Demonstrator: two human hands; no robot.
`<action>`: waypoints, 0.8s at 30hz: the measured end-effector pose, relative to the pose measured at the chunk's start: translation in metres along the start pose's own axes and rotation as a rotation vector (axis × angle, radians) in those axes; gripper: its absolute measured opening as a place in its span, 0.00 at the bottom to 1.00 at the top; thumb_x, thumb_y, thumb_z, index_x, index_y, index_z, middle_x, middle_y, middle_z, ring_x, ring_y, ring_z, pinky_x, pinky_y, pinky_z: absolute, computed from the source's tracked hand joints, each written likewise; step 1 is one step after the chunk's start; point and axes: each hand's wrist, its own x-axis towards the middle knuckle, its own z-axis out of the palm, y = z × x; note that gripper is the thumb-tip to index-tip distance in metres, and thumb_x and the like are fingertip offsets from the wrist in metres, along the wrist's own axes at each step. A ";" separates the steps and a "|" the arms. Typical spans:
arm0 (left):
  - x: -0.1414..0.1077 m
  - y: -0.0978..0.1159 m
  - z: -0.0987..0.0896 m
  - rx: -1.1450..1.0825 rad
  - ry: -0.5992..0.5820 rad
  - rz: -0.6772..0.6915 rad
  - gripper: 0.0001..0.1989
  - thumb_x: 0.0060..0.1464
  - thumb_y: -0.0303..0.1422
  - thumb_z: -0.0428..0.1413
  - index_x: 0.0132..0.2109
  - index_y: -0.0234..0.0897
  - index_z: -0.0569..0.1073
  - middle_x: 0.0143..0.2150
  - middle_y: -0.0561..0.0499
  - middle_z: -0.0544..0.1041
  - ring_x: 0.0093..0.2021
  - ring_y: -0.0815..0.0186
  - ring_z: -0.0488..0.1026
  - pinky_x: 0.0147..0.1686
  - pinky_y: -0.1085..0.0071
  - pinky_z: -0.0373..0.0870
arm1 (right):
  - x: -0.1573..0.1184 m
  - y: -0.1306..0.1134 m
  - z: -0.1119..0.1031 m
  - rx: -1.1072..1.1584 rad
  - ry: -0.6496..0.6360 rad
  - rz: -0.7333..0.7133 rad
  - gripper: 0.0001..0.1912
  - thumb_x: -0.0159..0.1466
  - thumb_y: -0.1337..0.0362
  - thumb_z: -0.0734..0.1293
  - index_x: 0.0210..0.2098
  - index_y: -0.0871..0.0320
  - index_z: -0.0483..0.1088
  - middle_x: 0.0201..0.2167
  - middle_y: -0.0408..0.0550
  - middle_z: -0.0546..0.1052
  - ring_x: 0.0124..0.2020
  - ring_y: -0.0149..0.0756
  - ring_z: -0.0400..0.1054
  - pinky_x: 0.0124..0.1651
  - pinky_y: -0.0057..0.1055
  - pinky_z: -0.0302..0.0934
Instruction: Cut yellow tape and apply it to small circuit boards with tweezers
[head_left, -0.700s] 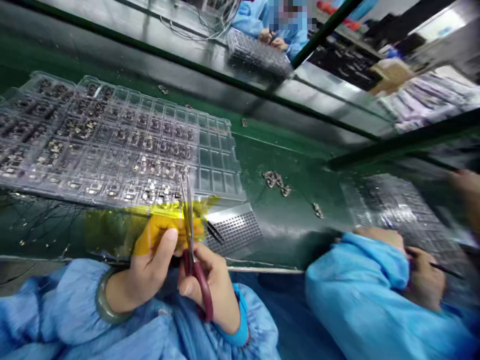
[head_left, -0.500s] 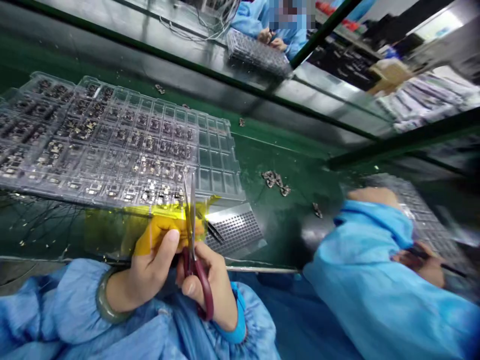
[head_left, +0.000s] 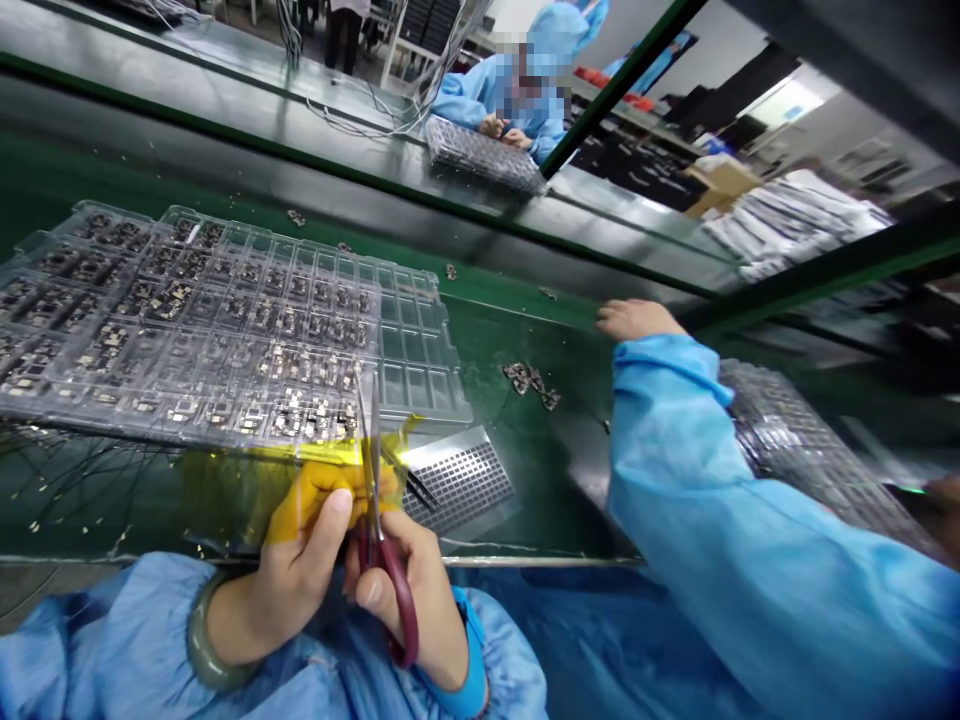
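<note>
My left hand [head_left: 311, 545] pinches a sheet of yellow transparent film [head_left: 225, 495], which drapes over its fingers. In my right hand [head_left: 420, 570] is a pair of scissors [head_left: 405, 610] with dark red handles, blades pointing up and slightly parted. The blades stand at the film's right part; whether they cut into it I cannot tell. Beyond my hands lie clear plastic trays [head_left: 420, 385] whose compartments hold many small circuit boards [head_left: 180, 300]. Dark tweezers [head_left: 420, 490] rest beside my right hand on a sheet with a grid of small dark pieces [head_left: 472, 470].
A co-worker's sleeved arm [head_left: 675, 450] reaches over the green bench from the right, near stacked trays [head_left: 795, 430]. Loose small parts [head_left: 529, 385] lie mid-bench. Thin dark wires [head_left: 90, 480] spread at the left edge. Another person [head_left: 510, 100] works across a green frame bar.
The view has tilted up and shifted. The co-worker's arm at right has stretched forward across the bench. My hands keep the same hold on film and scissors.
</note>
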 end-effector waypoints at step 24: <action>-0.004 0.001 -0.004 -0.068 0.011 -0.074 0.12 0.63 0.42 0.54 0.42 0.42 0.78 0.39 0.50 0.82 0.45 0.60 0.79 0.56 0.66 0.69 | -0.004 0.002 -0.005 -0.074 0.017 0.013 0.34 0.45 0.34 0.74 0.27 0.59 0.66 0.18 0.37 0.65 0.19 0.26 0.53 0.23 0.26 0.46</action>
